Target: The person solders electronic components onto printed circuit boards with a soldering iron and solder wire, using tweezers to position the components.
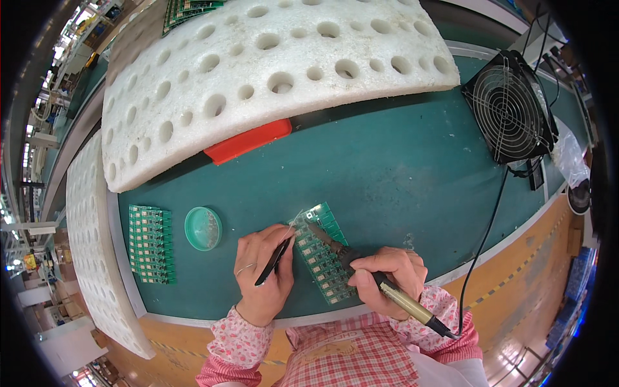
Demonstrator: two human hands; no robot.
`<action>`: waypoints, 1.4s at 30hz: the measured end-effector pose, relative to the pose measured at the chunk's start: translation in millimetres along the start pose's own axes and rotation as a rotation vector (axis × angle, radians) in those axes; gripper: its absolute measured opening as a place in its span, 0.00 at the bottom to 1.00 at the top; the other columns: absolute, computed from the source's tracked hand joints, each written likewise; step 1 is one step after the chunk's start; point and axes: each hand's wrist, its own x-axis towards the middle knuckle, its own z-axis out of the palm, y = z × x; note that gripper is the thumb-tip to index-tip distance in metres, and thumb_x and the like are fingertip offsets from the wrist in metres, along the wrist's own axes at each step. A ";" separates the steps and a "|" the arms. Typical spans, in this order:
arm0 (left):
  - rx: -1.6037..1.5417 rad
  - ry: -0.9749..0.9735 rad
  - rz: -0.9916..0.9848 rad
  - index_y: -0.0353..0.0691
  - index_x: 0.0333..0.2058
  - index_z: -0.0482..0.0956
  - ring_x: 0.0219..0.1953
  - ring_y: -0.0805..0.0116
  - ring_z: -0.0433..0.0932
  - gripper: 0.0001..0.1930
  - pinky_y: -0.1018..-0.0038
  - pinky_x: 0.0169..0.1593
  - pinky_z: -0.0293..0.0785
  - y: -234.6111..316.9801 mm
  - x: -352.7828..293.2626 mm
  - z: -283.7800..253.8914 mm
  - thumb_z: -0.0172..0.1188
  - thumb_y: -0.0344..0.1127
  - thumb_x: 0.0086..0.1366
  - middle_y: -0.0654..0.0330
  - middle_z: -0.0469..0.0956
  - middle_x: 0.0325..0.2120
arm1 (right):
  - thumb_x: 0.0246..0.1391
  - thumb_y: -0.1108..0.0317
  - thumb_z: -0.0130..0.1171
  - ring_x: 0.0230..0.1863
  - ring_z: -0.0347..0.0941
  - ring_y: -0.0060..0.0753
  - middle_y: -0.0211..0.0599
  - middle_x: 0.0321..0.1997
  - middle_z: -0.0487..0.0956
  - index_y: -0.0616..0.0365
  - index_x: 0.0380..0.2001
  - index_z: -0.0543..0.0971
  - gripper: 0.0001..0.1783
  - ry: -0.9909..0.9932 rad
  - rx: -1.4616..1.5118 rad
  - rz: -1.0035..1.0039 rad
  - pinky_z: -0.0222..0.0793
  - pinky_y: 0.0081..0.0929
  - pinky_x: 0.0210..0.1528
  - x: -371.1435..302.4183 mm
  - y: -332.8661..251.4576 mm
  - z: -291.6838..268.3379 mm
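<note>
My left hand [263, 274] is closed on a pair of black tweezers [273, 261], with its fingertips at the upper left edge of a green circuit board panel [330, 278]. A thin pale strand shows by those fingertips; whether it is wire or smoke I cannot tell. My right hand [392, 274] grips a soldering iron [405, 302] by its handle. The iron slants up and left across the panel, its tip over the upper part of the board. Whether the tip touches the board is too small to tell. Rows of small components cover the panel.
Left of my hands are a round green dish [193, 238] with small bits inside and another circuit board panel [149, 248]. A white foam board with holes [290, 58] spans the back, above a red tray [251, 142]. A black fan [509, 106] and the iron's cord [485, 238] occupy the right.
</note>
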 end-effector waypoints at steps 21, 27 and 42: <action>-0.021 0.031 0.004 0.38 0.43 0.80 0.36 0.57 0.79 0.17 0.67 0.43 0.73 -4.9 -2.9 2.6 0.67 0.17 0.53 0.56 0.83 0.38 | 0.58 0.72 0.63 0.17 0.79 0.24 0.33 0.16 0.80 0.62 0.35 0.78 0.06 -0.037 -0.004 0.003 0.71 0.20 0.19 -3.5 0.3 0.0; -0.023 0.025 0.009 0.38 0.43 0.80 0.36 0.56 0.79 0.18 0.67 0.43 0.73 -3.4 -1.3 1.3 0.67 0.17 0.53 0.56 0.83 0.38 | 0.58 0.71 0.65 0.19 0.81 0.26 0.34 0.18 0.82 0.62 0.35 0.78 0.07 -0.088 0.010 0.083 0.74 0.20 0.23 0.8 -1.7 1.1; -0.035 0.005 -0.026 0.38 0.43 0.80 0.36 0.57 0.79 0.17 0.67 0.43 0.73 -3.6 -0.5 0.6 0.66 0.17 0.55 0.56 0.83 0.38 | 0.56 0.74 0.65 0.20 0.83 0.27 0.35 0.19 0.82 0.63 0.35 0.77 0.07 -0.113 0.009 0.092 0.76 0.21 0.23 4.9 -0.7 2.4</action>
